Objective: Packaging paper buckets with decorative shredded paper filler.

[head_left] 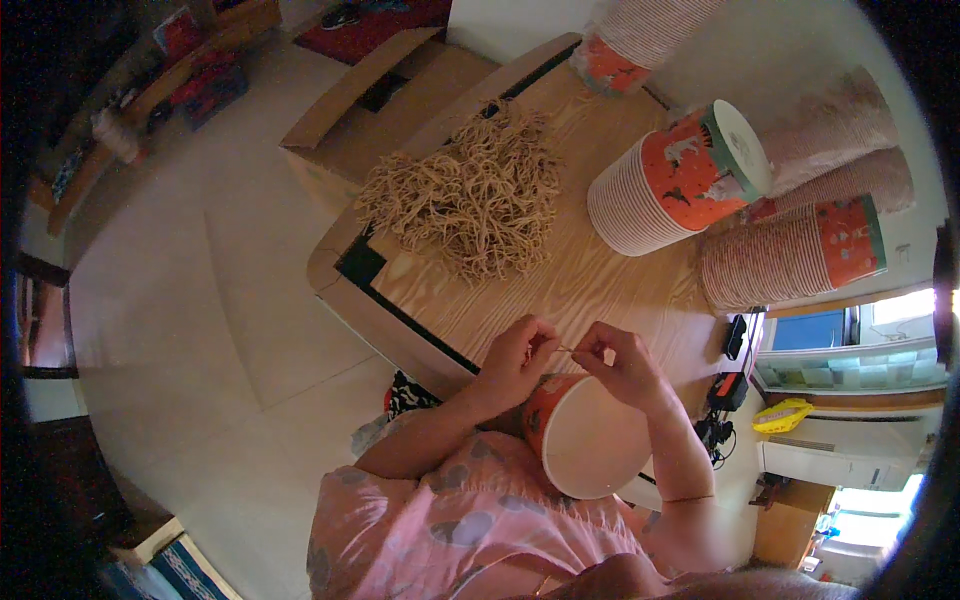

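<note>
My left hand [522, 356] and my right hand [617, 362] are close together over the near edge of the table, fingers pinched. A short thin tan cord [564, 350] stretches between their fingertips. Just below them, an orange paper bucket [598, 440] leans in my lap with its pale round face toward me. My right forearm passes along its right side. Farther back on the table lies a big tangled heap of similar tan cords [475, 195]; neither hand touches it.
A nested stack of orange and green paper buckets [675, 180] lies tilted on the wood-grain table [590, 300]. A plastic-wrapped stack [790, 252] is at its right, and another stack [640, 45] stands behind. An open cardboard box [400, 95] adjoins the far-left table edge. Black cables [714, 432] lie at the right.
</note>
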`<state>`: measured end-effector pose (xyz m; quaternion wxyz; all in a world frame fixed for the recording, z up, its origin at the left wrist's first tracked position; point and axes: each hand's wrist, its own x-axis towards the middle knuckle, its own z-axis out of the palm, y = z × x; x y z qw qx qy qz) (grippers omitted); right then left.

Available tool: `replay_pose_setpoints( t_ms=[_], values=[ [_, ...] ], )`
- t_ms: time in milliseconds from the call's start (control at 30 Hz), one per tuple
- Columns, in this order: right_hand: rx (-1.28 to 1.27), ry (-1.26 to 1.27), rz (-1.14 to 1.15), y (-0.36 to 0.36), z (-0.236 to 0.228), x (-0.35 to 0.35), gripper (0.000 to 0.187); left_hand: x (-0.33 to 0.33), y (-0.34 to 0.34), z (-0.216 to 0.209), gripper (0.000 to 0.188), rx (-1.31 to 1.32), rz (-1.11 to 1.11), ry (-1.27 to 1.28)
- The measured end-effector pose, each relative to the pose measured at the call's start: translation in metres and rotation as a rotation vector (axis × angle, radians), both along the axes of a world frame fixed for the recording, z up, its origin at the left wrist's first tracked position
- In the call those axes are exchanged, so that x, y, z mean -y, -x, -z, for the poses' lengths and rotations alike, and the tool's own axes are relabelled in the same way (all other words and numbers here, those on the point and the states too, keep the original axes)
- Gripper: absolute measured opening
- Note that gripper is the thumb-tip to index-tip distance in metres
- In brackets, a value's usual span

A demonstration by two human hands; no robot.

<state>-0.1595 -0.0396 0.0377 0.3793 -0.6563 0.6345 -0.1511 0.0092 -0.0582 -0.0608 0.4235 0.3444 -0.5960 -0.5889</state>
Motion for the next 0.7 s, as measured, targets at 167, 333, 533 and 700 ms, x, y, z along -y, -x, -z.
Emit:
replay_pose_setpoints(
  t_ms=[167,333,533,700],
  values=[
    [-0.023,0.002,0.003,-0.003,-0.005,-0.001,0.012,0.001,0.001,-0.005,0.012,0.119,-0.113,0.246],
    [0.051,-0.073,0.041,0.007,0.001,-0.002,0.014,0.009,0.002,-0.003,0.013,0.112,-0.017,0.129],
    [0.267,-0.230,0.071,0.043,0.015,0.020,0.021,0.016,0.009,0.003,0.013,0.015,0.003,0.029],
    [0.610,-0.312,0.152,0.055,0.055,0.023,0.021,0.021,0.036,0.017,0.012,-0.077,-0.018,0.060]
  ],
)
